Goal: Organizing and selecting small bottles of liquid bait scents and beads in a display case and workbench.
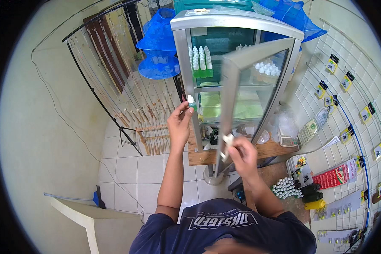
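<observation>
My left hand (179, 122) pinches a small dropper bottle (192, 104) of green liquid by its sides, white cap upward, just before the left post of the display cabinet (236, 22). The cabinet's framed glass door (231, 95) stands ajar, its edge blurred. On that edge, the fingers of my right hand (245, 157) grip a cream handle (228, 139). Inside, an upper shelf holds rows of green white-capped bottles (203, 68). More white-capped bottles (266, 68) show through the door glass. Flat yellow-green packets (209, 104) lie on the shelf below.
A wooden table (200, 157) supports the cabinet, with a digital scale (288, 139) at right. Capped bottles (285, 188) crowd a lower bench near a yellow bottle (314, 204). Blue mesh nets (158, 44) hang at left beside a black-framed rack (92, 90). Packets hang on a wall grid (346, 81).
</observation>
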The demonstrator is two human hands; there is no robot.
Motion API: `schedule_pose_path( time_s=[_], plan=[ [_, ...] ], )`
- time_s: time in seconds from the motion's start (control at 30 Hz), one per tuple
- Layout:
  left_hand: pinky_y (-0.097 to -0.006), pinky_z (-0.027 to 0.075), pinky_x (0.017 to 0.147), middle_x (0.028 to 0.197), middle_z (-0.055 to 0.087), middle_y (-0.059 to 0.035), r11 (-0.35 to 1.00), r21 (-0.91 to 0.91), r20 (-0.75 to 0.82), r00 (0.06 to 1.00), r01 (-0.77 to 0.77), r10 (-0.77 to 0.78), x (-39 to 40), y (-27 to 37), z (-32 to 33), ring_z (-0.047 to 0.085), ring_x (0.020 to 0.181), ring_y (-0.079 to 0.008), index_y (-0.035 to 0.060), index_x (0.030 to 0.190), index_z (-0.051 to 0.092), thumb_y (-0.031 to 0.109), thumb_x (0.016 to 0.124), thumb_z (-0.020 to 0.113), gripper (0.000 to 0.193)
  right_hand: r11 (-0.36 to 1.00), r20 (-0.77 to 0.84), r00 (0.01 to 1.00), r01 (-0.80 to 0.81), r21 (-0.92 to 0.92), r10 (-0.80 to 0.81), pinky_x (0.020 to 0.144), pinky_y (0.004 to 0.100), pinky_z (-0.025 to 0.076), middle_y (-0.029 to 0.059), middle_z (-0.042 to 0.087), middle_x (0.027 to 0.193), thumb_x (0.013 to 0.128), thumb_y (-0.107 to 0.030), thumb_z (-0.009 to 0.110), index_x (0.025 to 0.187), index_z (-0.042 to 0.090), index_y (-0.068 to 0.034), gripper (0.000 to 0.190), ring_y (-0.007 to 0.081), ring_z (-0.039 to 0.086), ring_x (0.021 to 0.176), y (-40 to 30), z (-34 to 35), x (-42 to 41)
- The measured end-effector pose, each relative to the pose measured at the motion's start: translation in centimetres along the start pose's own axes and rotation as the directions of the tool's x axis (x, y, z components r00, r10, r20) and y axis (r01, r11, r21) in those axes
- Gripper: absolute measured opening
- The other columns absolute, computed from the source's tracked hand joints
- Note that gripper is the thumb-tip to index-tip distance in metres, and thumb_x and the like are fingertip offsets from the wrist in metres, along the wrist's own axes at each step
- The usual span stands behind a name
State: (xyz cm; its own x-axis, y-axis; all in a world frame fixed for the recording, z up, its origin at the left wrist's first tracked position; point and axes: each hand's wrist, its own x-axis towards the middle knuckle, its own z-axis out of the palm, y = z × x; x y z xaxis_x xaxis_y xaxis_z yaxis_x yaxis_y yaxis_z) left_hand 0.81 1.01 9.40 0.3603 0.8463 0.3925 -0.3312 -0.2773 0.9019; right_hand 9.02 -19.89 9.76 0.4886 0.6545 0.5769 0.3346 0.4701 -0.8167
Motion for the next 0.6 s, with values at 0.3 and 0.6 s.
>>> schedule_pose_path(
  time_s=[0.3, 0.6],
  plan=[
    [-0.0241, 0.044, 0.085, 0.099, 0.063, -0.0062, 1.0, 0.012, 0.011, 1.0, -0.021, 0.021, -0.1, 0.3, 0.4, 0.058, 0.091, -0.0105, -0.0049, 0.113, 0.059, 0.008, 0.086, 0.064, 0.031, 0.934, -0.481, 0.815, 0.189, -0.304, -0.322, 0.072, 0.0248, 0.04, 0.0052, 0.052, 0.085, 0.094, -0.028, 0.05, 0.087, 0.05, -0.001, 0.028, 0.0107, 0.049, 0.079, -2.3, -9.8, -8.8],
    [-0.0262, 0.046, 0.084, 0.099, 0.063, -0.0091, 0.995, 0.091, -0.079, 0.995, -0.045, 0.052, -1.4, 0.9, 1.0, 0.059, 0.093, -0.0132, -0.005, 0.112, 0.059, 0.008, 0.086, 0.064, 0.03, 0.417, -0.421, 0.264, -0.074, -0.906, -0.868, 0.072, 0.0242, 0.043, 0.0114, 0.056, 0.092, 0.092, -0.011, 0.049, 0.098, 0.052, 0.004, 0.016, 0.0154, 0.052, 0.08, -6.6, -12.9, -7.1]
  ],
)
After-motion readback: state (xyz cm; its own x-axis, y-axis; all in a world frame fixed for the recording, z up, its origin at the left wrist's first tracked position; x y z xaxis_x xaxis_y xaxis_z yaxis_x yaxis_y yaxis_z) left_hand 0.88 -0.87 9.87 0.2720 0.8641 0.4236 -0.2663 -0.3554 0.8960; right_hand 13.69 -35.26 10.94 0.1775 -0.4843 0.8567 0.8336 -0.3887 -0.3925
